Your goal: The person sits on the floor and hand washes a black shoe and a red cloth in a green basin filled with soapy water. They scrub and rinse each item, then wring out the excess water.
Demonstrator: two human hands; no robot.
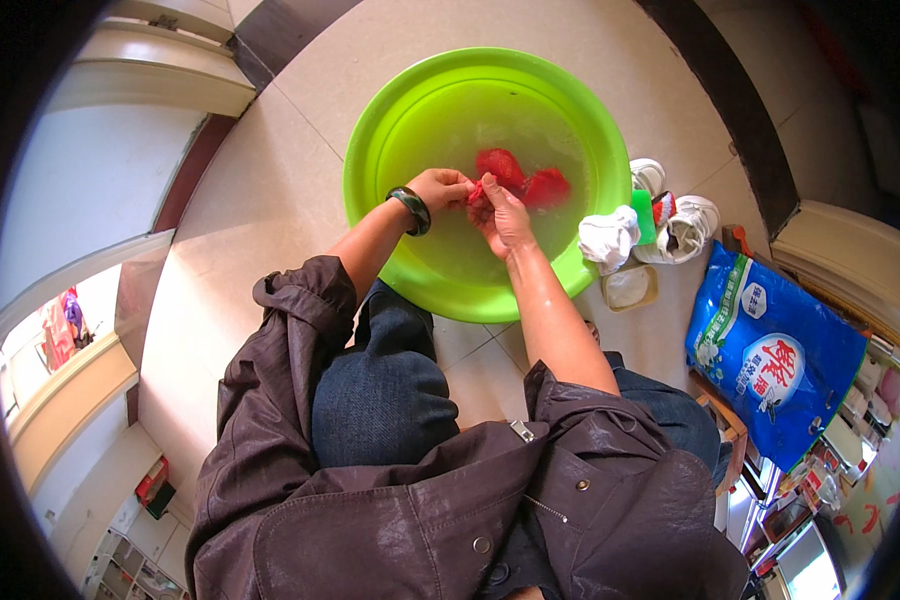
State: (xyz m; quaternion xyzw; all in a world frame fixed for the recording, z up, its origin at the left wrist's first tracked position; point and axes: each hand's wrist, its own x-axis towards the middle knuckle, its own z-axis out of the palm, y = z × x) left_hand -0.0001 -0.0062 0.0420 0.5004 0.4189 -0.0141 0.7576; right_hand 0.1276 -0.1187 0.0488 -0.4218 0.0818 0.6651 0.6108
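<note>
A large green plastic basin (487, 300) holding cloudy water stands on the floor before me. Red wet cloth (499, 165) lies partly in the water, in the basin's right half. My left hand (442, 189), with a dark bangle at its wrist, pinches an edge of this cloth between thumb and fingers. Close beside it, my right hand (504, 217) holds the same cloth with the thumb up and the palm turned upward; its fingertips are partly hidden. A bunched white cloth (609, 237) hangs over the basin's right rim.
Right of the basin are white shoes (691, 225), a green object (643, 216), a brush with red and white bristles (663, 207) and a small tub of white matter (630, 288). A blue detergent bag (772, 352) lies nearer me. A doorway frame (195, 172) stands left.
</note>
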